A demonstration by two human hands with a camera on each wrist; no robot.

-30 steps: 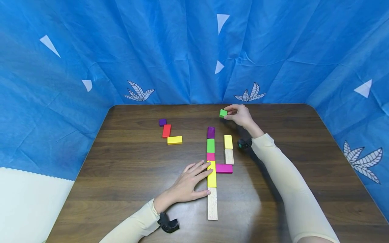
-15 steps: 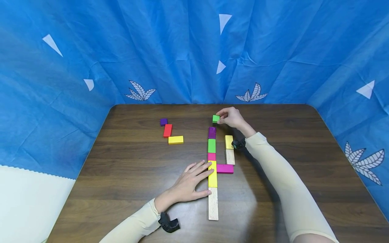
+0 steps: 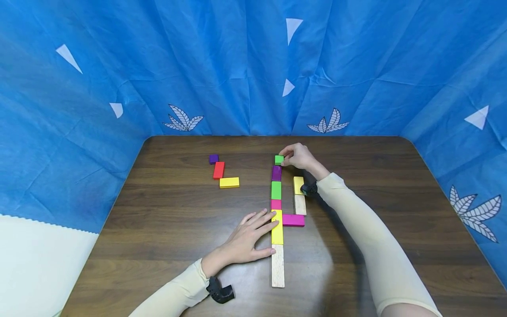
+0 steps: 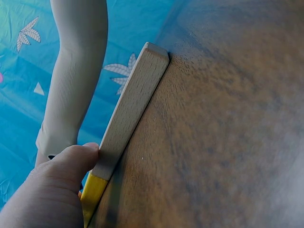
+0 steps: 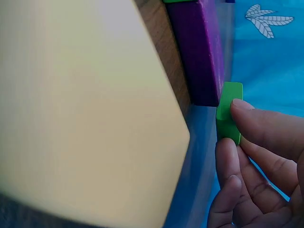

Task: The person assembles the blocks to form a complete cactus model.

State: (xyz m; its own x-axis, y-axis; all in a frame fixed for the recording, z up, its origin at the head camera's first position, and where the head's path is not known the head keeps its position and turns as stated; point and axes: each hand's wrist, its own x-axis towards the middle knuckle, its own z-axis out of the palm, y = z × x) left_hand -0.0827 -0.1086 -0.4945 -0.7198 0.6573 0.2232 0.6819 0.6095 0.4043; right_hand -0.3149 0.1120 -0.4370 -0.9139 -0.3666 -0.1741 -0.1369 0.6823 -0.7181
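My right hand [image 3: 299, 157] pinches a small green block [image 3: 279, 160] between thumb and fingers, right at the far end of a purple block [image 3: 276, 173]. That purple block heads a straight row running toward me: a longer green block [image 3: 276, 190], a small pink block [image 3: 276, 204], a yellow block [image 3: 278, 233] and a plain wooden block [image 3: 278, 268]. Spread over the row's left side, my left hand [image 3: 245, 240] has fingertips on the yellow block and its thumb at the wooden block [image 4: 133, 99]. In the right wrist view the green block [image 5: 229, 114] sits by the purple block's end.
A magenta block [image 3: 293, 220] juts right from the row, with another wooden block [image 3: 300, 205] and a yellow one [image 3: 298, 185] beyond it. Farther left lie a dark purple cube [image 3: 214, 159], a red block [image 3: 219, 170] and a yellow block [image 3: 229, 182]. Blue curtain [image 3: 249, 66] borders the table.
My right hand has carried the green block left and toward me, from the back of the table to the purple block's far end. The left hand stays in place.
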